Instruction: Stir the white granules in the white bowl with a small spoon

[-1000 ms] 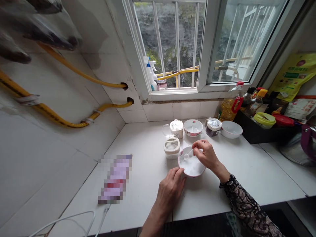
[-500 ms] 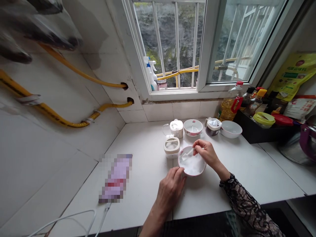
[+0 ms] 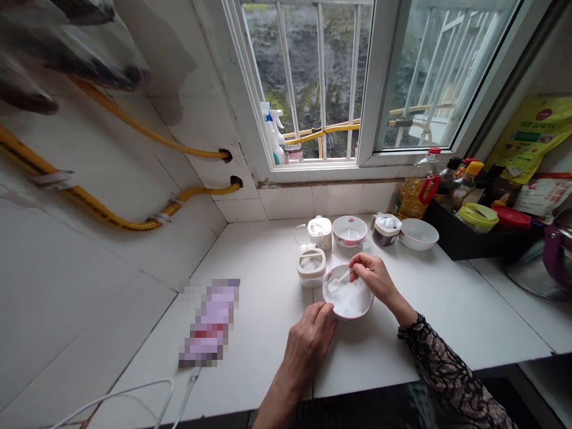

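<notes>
A white bowl with a pink-marked rim (image 3: 372, 304) stands on the counter, holding white, fine-grained stuff (image 3: 353, 298). My left hand (image 3: 307, 342) grips its near left rim, with the fingertips on the edge and the thumb low by its side. Between the thumb and fingers of my right hand (image 3: 374, 279) is a small white spoon (image 3: 343, 277), its scoop in the white stuff. Just behind the bowl to the left sits a cream-rimmed container (image 3: 311, 268) with white contents.
Along the back are a second cream container (image 3: 320, 231), a flowered bowl (image 3: 350, 238), a dark-filled jar (image 3: 386, 231) and a plain white bowl (image 3: 419, 235). An oil bottle (image 3: 413, 193) and a black condiment box (image 3: 465, 241) stand right. A blurred purple object (image 3: 214, 325) with a cable lies left.
The spoon's scoop has shifted very slightly in the bowl. Both hands and the bowl stay practically where they were.
</notes>
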Demonstrator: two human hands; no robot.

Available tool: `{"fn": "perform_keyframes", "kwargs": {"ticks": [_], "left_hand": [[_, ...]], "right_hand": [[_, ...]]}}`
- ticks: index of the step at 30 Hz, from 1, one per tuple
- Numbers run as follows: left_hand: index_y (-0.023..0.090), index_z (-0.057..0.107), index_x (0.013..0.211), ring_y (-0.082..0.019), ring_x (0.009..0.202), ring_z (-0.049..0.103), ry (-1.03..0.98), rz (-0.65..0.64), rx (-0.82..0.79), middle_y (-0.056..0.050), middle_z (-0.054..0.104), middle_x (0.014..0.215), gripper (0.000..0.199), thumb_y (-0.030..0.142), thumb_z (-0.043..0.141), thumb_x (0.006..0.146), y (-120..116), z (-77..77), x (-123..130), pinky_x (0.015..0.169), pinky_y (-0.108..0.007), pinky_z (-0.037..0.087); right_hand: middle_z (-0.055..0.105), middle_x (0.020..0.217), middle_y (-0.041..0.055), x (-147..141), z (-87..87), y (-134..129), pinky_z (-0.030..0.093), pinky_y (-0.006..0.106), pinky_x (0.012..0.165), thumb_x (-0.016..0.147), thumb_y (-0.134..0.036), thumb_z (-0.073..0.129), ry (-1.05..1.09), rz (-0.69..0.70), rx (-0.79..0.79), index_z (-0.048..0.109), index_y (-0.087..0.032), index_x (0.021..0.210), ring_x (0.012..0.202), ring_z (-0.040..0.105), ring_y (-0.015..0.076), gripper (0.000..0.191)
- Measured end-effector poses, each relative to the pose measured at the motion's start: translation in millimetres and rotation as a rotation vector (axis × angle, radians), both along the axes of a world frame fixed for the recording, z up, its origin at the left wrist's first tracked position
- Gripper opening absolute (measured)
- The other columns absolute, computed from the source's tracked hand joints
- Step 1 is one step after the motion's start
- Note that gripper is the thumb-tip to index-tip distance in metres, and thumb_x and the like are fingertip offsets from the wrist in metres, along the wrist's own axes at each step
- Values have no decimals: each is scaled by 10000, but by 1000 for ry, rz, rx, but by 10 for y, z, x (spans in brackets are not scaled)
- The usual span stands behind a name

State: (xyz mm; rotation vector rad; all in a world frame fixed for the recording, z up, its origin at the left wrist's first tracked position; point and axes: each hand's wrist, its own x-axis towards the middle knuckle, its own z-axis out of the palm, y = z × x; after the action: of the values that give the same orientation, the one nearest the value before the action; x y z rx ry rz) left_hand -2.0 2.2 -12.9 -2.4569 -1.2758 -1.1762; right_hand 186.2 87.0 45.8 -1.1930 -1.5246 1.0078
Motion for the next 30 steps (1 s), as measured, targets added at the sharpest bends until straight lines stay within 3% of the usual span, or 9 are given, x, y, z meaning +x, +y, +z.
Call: {"fn": "perform_keyframes", "kwargs": {"ticks": [3,8,14,20,25,27,30], "left_hand": [[174,505,1134,-186,830,656,-2,-5,1,-71,650,938,185,170,418,971,2,-2,1,646,-255,553],[172,503,1144,-188,846,657,3,-9,-4,-71,648,947,198,158,431,960,-2,1,-1,663,-258,555],[175,505,1133,-187,835,659,1,-3,5,-67,647,932,186,165,427,964,4,-6,3,653,-253,553],[177,502,1135,-187,834,660,0,-5,2,-65,649,928,189,165,420,965,6,-4,8,656,-257,559],[182,501,1138,-183,826,661,-3,-4,13,-67,648,931,198,161,432,954,3,0,2,639,-251,556],[182,501,1141,-183,831,663,-4,-5,13,-68,648,936,202,158,434,952,3,-1,-1,644,-252,558],[177,499,1145,-185,835,662,-1,-6,8,-70,648,940,199,162,426,960,4,-5,-4,655,-257,560]], "right_hand": [[634,496,-17,15,7,14,464,258,575,689,-219,485,39,-17,-24,600,-198,693,507,591,150,117],[638,491,-14,3,6,-7,456,266,595,692,-199,476,-127,-83,77,606,-203,673,505,575,151,131],[661,500,-13,-3,-4,-12,456,305,744,707,-164,481,-302,-126,229,602,-222,634,556,563,165,153],[659,503,-17,-10,-32,3,446,334,823,726,-153,470,-341,-109,238,598,-222,647,559,573,167,165],[671,535,-13,-53,-55,-12,401,386,940,726,-136,473,-395,-83,282,573,-230,623,701,629,195,172],[665,528,-18,-57,-54,-16,430,370,899,721,-137,474,-355,-65,254,575,-228,629,650,621,182,165],[651,514,-19,-37,-36,-13,474,307,708,716,-169,472,-216,-53,142,596,-218,667,541,586,159,142]]}}
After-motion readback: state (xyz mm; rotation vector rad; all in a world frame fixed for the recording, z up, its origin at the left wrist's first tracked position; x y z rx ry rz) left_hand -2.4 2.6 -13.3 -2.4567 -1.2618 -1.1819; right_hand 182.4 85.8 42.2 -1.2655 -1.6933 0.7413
